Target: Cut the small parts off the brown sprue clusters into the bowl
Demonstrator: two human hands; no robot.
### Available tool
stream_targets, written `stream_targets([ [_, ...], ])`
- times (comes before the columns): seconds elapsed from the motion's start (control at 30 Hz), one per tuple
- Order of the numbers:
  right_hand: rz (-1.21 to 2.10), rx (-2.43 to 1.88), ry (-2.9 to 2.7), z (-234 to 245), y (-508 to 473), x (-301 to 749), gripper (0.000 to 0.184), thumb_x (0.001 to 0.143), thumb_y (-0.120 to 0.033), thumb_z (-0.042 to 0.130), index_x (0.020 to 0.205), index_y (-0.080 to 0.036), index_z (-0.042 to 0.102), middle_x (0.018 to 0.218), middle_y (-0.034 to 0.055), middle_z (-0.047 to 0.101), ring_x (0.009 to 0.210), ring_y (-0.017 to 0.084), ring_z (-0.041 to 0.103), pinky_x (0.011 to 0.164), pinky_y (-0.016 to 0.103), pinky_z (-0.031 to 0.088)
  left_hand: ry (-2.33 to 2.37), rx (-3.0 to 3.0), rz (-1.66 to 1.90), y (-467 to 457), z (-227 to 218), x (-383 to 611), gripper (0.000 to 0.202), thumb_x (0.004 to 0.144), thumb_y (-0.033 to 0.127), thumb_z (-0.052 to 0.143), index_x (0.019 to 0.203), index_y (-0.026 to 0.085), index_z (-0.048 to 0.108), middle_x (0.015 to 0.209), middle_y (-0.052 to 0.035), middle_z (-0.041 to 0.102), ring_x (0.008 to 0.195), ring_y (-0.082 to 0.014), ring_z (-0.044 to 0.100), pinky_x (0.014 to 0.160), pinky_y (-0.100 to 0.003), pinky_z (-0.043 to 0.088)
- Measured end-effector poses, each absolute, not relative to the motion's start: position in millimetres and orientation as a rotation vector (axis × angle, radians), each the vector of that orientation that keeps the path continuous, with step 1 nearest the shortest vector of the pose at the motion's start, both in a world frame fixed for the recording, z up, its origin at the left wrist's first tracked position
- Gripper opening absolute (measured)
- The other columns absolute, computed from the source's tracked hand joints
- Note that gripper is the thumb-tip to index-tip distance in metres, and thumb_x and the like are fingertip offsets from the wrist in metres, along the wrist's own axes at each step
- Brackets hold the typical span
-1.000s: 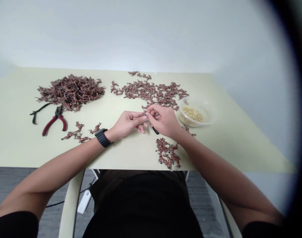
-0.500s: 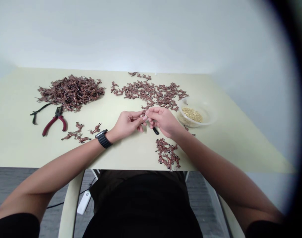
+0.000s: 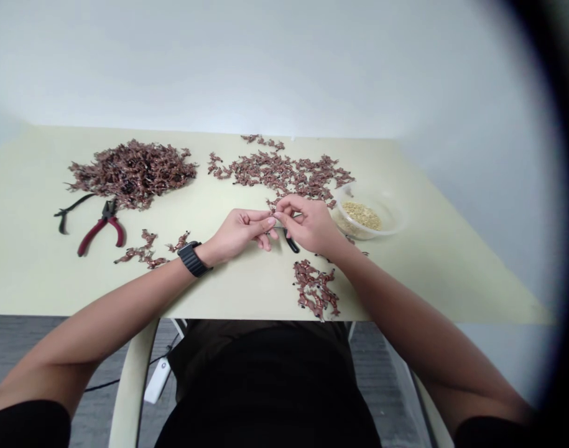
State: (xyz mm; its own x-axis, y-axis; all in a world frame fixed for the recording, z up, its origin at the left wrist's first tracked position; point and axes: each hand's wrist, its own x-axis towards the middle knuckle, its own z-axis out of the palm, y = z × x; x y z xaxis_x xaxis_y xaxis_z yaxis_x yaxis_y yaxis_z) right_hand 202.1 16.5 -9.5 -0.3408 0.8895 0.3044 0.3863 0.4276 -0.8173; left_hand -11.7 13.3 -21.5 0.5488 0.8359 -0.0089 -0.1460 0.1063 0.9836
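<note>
One brown animal figurine [image 3: 272,211] above worktop [image 3: 237,289], thumb-pinched in your left hand [image 3: 239,234]; right hand [image 3: 311,225] curled, fingertips at it, hold unclear. Slack pinch could drop figurine near black tool handle [image 3: 291,244].

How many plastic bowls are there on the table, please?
1: the clear bowl, to the right of the right hand, holding small gold-coloured pieces. No other shows.

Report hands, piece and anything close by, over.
Left hand pinching small brown figure, mostly hidden; right hand at same spot. Black handle close below; plastic bowl to the right.
</note>
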Motion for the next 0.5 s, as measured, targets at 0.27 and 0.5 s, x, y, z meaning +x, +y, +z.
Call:
stream_targets([
  [0.27, 1.038, -1.078, -1.816, -13.6, 21.5, 202.9, 0.021, 0.097, -0.042, 0.066, 0.093, -0.021, 0.065, 0.077, 0.0029, 0.070, 0.058, 0.017, 0.066, 0.052, 0.030, 0.055, 0.694, 1.308, 0.828, 14.2, -23.1, -10.6, 0.044, 0.094, 0.049, 0.077, 0.113, 0.009, 0.078, 0.100, -0.0153, 0.079, 0.068, -0.0134, 0.073, 0.065, -0.023, 0.061],
  [0.5, 1.017, -1.089, -1.838, -7.2, 20.6, 203.7, 0.017, 0.095, -0.038, 0.066, 0.093, -0.021, 0.068, 0.080, 0.0038, 0.072, 0.063, 0.017, 0.068, 0.054, 0.029, 0.056, 0.716, 1.360, 0.837, 14.7, -22.6, -10.0, 0.037, 0.096, 0.045, 0.074, 0.105, 0.009, 0.077, 0.098, -0.0138, 0.078, 0.068, -0.0120, 0.071, 0.066, -0.023, 0.059],
])
